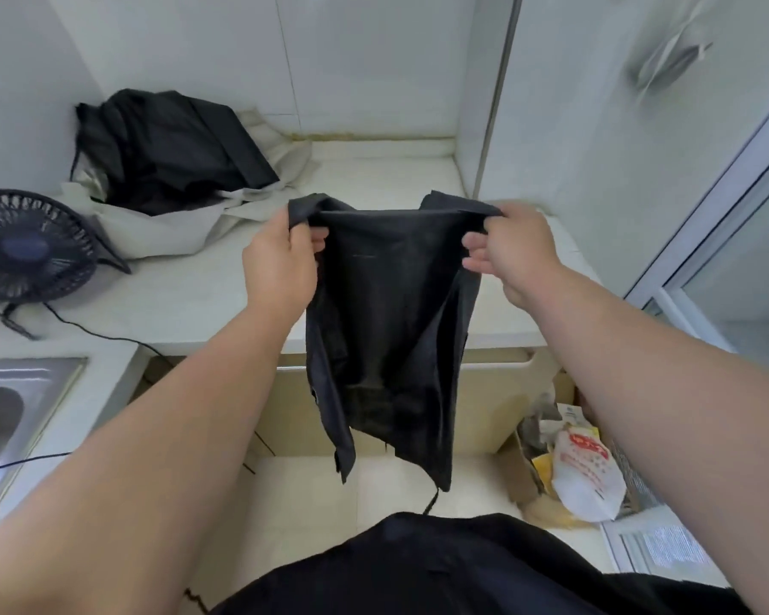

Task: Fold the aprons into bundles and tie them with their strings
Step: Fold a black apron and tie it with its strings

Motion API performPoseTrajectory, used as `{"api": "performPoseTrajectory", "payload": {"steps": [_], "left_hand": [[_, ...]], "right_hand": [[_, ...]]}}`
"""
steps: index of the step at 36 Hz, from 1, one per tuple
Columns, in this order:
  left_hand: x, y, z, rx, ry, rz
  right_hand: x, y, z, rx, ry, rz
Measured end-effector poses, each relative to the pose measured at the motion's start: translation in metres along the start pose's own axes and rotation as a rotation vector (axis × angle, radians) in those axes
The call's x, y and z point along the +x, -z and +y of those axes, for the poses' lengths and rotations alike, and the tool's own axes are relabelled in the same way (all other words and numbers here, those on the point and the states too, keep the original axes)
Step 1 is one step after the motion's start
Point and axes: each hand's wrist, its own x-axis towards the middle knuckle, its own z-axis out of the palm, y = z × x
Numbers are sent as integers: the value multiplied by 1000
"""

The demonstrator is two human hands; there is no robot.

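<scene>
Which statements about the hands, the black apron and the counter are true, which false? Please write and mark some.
1. The left hand and the right hand both pinch the top edge of the hanging black fabric apron. True.
2. The apron lies flat on the white counter. False: it hangs in the air, held up.
3. A heap of dark cloth rests at the counter's back left. True.
4. The small round black fan stands right of the apron. False: left.

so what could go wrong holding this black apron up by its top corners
The black fabric apron hangs in front of the white countertop, pinched only by the left hand and right hand; a slip may drop it to the floor. Its thin black string dangles below and could get buried in the fold.
</scene>
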Motion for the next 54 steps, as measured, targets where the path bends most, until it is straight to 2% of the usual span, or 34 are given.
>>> {"api": "performPoseTrajectory", "payload": {"steps": [5, 12, 20, 31, 34, 37, 39, 45, 50, 54], "left_hand": [[15, -14, 3, -46, 30, 82], [67, -29, 3, -79, 9, 64], [180, -51, -13, -19, -28, 22], [371, -79, 9, -49, -119, -87], [402, -88, -7, -40, -146, -205], [409, -101, -40, 43, -6, -415], [404, -109, -68, 145, 102, -499], [359, -130, -114, 357, 158, -633], [311, -133, -135, 436, 161, -700], [275, -134, -147, 534, 95, -763]], "right_hand": [[27, 0, 2, 30, 111, -35], [89, -24, -11, 12, 200, -17], [179, -64, -36, -108, 274, 47], [325, -128, -103, -152, 367, 176], [357, -138, -98, -188, 287, 92], [368, -147, -77, -354, 77, -4], [368, -149, -53, -432, -5, 7], [341, -150, 11, -663, -129, -113], [315, -142, 47, -870, -261, -254], [297, -134, 65, -936, -389, -351]]}}
